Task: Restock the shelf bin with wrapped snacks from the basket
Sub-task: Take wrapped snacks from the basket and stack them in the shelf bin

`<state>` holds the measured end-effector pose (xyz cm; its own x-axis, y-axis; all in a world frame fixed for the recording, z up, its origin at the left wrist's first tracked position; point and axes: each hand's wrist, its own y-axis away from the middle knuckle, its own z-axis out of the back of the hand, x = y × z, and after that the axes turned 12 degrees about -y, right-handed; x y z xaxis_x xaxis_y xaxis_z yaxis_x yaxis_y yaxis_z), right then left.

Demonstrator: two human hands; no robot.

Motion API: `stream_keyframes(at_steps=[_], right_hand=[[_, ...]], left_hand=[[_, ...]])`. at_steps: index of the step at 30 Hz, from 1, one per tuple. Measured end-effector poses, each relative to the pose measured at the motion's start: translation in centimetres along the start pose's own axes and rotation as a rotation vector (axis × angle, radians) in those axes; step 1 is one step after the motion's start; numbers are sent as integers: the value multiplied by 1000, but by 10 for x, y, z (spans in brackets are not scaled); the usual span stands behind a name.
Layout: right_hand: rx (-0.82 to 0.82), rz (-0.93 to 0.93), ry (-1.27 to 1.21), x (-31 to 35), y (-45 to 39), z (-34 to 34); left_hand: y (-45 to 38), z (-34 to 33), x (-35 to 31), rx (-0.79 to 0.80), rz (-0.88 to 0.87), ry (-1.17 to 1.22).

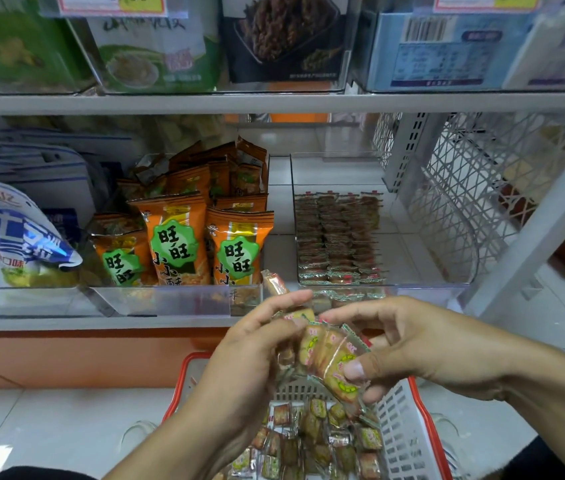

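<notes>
A fan of small wrapped snacks is held between both hands above the basket. My left hand grips the bunch from the left, fingers curled around it. From the right, my right hand pinches the front snack with thumb and fingers. The white basket with a red rim sits below, holding several more wrapped snacks. On the lower shelf straight ahead, the clear shelf bin holds neat rows of the same snacks on its left side.
Orange snack bags fill the bin to the left, with blue-white bags beyond. A white lattice divider and shelf post stand right of the clear bin. An upper shelf carries boxed goods.
</notes>
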<state>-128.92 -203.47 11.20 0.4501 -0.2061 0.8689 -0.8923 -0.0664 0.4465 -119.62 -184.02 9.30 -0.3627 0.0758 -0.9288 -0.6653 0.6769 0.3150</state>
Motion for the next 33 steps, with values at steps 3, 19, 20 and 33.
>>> stream_keyframes(at_steps=[3,19,20,33], right_hand=[[14,-19,-2,0,0,-1],[-581,269,823,95,3,59],[-716,275,972,101,-13,73],[-897,187,946,41,-146,174]], left_hand=[[-1,-2,3,-14,-8,-48],[-47,-34,-23,-166,-140,-25],[-48,-36,-25,-131,-138,-40],[-64,-36,-23,-24,48,-123]])
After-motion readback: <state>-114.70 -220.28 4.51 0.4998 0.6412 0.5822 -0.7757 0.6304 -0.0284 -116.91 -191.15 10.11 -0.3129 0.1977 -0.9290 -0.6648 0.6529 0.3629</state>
